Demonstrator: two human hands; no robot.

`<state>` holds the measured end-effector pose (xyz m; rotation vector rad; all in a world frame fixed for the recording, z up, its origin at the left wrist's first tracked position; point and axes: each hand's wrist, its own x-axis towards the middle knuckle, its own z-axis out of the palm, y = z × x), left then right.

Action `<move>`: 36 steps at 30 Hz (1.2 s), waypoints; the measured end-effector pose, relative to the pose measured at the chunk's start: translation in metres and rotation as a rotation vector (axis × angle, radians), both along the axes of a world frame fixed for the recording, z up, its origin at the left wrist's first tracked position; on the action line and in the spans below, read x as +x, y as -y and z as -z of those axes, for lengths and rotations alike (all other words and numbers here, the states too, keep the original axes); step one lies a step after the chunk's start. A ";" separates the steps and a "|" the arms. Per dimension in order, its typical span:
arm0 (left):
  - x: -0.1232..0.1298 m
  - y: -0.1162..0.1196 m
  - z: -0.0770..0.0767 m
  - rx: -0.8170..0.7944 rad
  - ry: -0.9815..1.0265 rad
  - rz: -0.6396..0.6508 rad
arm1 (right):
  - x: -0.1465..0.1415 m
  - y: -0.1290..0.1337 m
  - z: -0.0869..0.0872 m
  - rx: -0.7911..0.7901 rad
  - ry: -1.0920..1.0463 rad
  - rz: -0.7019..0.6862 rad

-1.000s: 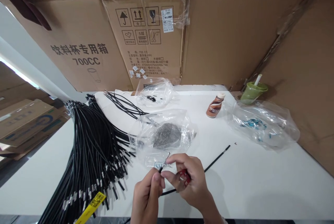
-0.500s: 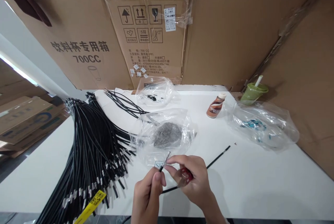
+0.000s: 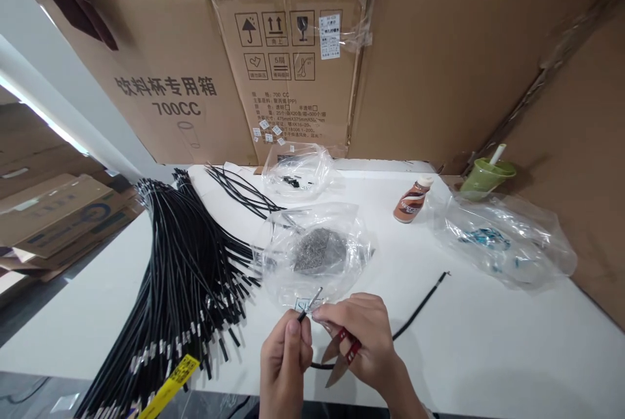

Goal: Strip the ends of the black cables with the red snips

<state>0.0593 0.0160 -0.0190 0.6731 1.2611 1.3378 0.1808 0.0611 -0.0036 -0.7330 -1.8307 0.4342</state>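
Note:
My left hand (image 3: 287, 351) is closed around a black cable (image 3: 303, 316), whose bare silvery end points up and away from me. Close to that end, the fingertips of my right hand (image 3: 371, 334) are pinched together. Tucked in the same hand are red-handled thread snips (image 3: 336, 375), their two blades spread apart and pointing left. A length of black cable (image 3: 420, 308) passes beneath my right hand and out to the right; whether it is the one in my left hand is hidden.
A large bundle of black cables (image 3: 185, 263) with a yellow tag (image 3: 168, 388) lies at the left. Ahead are a clear bag of small grey pieces (image 3: 319, 250) and another plastic bag (image 3: 297, 172). A bottle (image 3: 413, 201), green cup (image 3: 488, 177) and clear bag (image 3: 517, 237) stand right, before cardboard boxes (image 3: 439, 67).
My right hand has turned, so the snips' blades now show below it. Its fingertips stay by the cable end. The whole view has shifted slightly.

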 end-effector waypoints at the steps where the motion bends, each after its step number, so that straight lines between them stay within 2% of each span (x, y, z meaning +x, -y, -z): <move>1: -0.001 -0.001 0.002 0.020 -0.003 -0.012 | 0.000 0.000 -0.001 -0.034 -0.030 -0.017; 2: -0.003 -0.002 0.004 0.044 -0.012 -0.012 | 0.001 0.000 -0.002 -0.101 -0.057 -0.045; 4: -0.010 -0.004 0.009 0.091 -0.032 0.031 | 0.005 -0.002 -0.005 -0.331 -0.097 -0.141; 7: -0.024 -0.006 0.019 0.141 -0.036 0.151 | 0.012 -0.008 -0.011 -0.702 -0.165 -0.370; 10: -0.032 -0.006 0.027 0.171 -0.048 0.242 | 0.016 -0.018 -0.017 -0.862 -0.241 -0.578; 12: -0.034 -0.005 0.030 0.207 -0.067 0.286 | 0.015 -0.023 -0.023 -0.929 -0.264 -0.612; 16: -0.034 -0.005 0.026 0.267 -0.099 0.324 | 0.012 -0.026 -0.033 -1.054 -0.242 -0.544; 20: -0.035 -0.005 0.021 0.299 -0.125 0.339 | 0.015 -0.026 -0.038 -1.094 -0.156 -0.617; 26: -0.041 -0.001 0.025 0.297 -0.189 0.383 | 0.021 -0.032 -0.042 -1.160 -0.097 -0.692; 30: -0.042 -0.002 0.025 0.305 -0.181 0.446 | 0.022 -0.037 -0.045 -1.065 -0.054 -0.795; 36: -0.043 -0.007 0.023 0.256 -0.019 0.610 | 0.022 -0.043 -0.048 -0.904 0.048 -0.871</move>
